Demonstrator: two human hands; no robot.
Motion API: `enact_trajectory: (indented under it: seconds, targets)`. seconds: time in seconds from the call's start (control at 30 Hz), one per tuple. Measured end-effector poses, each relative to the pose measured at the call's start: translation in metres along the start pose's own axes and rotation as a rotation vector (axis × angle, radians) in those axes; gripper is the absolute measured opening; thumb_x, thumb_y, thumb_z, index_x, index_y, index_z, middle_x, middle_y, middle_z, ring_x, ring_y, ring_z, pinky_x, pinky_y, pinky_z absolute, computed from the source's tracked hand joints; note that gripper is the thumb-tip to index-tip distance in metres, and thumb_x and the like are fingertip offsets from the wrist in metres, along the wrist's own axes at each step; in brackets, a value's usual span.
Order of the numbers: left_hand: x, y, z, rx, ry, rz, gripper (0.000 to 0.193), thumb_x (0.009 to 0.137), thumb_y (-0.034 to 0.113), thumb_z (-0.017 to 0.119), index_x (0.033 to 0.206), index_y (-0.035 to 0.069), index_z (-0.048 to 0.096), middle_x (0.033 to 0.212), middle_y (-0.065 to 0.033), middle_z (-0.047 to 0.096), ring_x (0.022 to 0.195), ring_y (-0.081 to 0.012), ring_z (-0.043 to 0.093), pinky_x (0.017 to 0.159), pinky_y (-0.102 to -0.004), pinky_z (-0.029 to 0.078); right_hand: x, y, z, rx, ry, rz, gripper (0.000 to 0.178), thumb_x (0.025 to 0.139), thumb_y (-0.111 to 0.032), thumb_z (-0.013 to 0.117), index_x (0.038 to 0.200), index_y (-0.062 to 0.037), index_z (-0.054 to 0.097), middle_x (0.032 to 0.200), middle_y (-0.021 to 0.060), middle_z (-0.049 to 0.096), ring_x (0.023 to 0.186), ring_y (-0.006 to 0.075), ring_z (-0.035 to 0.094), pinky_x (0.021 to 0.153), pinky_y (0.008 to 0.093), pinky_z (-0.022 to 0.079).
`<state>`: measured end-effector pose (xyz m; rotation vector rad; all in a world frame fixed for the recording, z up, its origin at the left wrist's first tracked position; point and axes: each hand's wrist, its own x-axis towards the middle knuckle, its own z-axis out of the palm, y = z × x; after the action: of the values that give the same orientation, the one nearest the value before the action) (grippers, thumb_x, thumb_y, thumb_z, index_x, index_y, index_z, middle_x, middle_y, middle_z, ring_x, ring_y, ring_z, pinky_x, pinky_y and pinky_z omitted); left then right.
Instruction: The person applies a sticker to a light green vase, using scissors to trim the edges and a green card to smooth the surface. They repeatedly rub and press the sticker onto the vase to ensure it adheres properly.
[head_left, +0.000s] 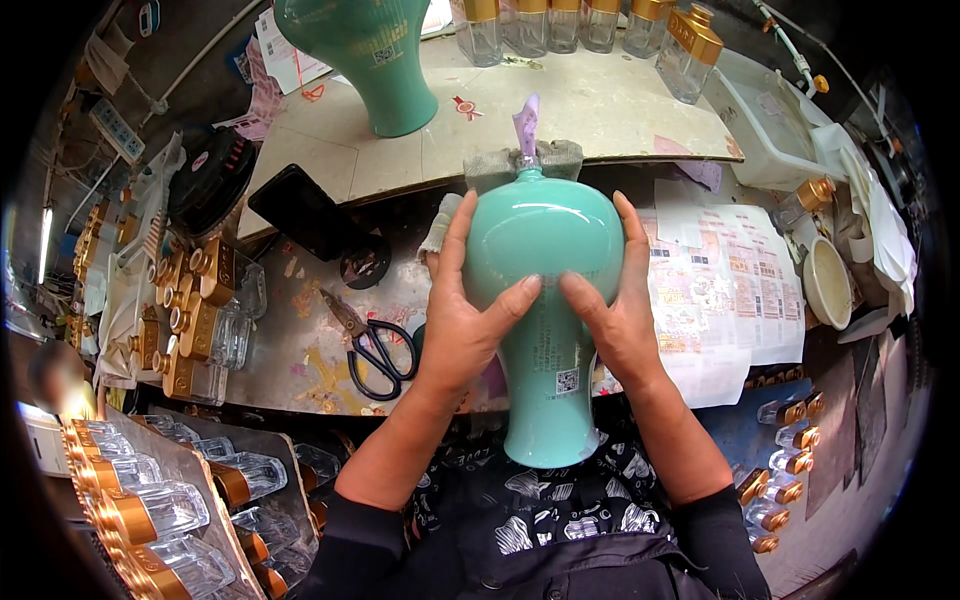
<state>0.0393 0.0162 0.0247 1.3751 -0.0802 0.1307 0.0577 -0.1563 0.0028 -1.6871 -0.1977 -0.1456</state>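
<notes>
A glossy turquoise vase-shaped bottle (545, 235) lies between my hands, its neck pointing away from me and its base against my apron. Small printing and a square code mark its side. From its mouth sticks a piece of purple cloth or paper (527, 120). My left hand (470, 310) presses on the left of the wide body, thumb on the upper surface. My right hand (615, 305) holds the right side the same way, and the two thumbs nearly meet over the printing. A grey padded block (560, 160) props the neck end.
Black-handled scissors (375, 350) and a phone (298, 210) lie left on the metal table. Printed sticker sheets (735, 290) spread to the right. Another green vase bottle (395, 80) stands on the raised board (600, 115), with gold-topped glass bottles (690, 50) behind. More glass bottles (165, 510) fill boards at lower left.
</notes>
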Motion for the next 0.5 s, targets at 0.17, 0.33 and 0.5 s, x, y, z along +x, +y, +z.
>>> enact_trajectory:
  seconds: [0.17, 0.33, 0.5]
  targets:
    - [-0.0005, 0.0012, 0.0003, 0.017, 0.008, -0.002, 0.088, 0.086, 0.016, 0.076, 0.157, 0.005, 0.024, 0.143, -0.0168, 0.044, 0.129, -0.0249, 0.048, 0.108, -0.0376, 0.041, 0.0005, 0.0012, 0.0009, -0.108, 0.015, -0.039, 0.099, 0.083, -0.042, 0.074, 0.156, -0.0053, 0.018, 0.147, 0.0176, 0.033, 0.136, 0.0295, 0.038, 0.114, 0.0421, 0.033]
    - [0.0007, -0.0072, -0.0062, 0.073, 0.008, 0.003, 0.087, 0.087, 0.018, 0.075, 0.157, 0.008, 0.026, 0.143, -0.0172, 0.041, 0.131, -0.0253, 0.046, 0.109, -0.0382, 0.04, -0.0001, -0.0003, 0.0004, -0.045, -0.004, -0.017, 0.1, 0.082, -0.039, 0.078, 0.155, -0.0038, 0.019, 0.151, 0.0228, 0.024, 0.143, 0.0372, 0.027, 0.117, 0.0487, 0.026]
    - [0.0001, -0.0045, -0.0055, 0.038, 0.001, -0.006, 0.085, 0.087, 0.017, 0.073, 0.158, 0.008, 0.026, 0.144, -0.0171, 0.039, 0.131, -0.0257, 0.045, 0.111, -0.0381, 0.038, 0.0005, -0.0002, -0.0002, -0.065, -0.004, -0.017, 0.101, 0.082, -0.041, 0.078, 0.155, -0.0037, 0.019, 0.151, 0.023, 0.024, 0.143, 0.0372, 0.027, 0.118, 0.0486, 0.026]
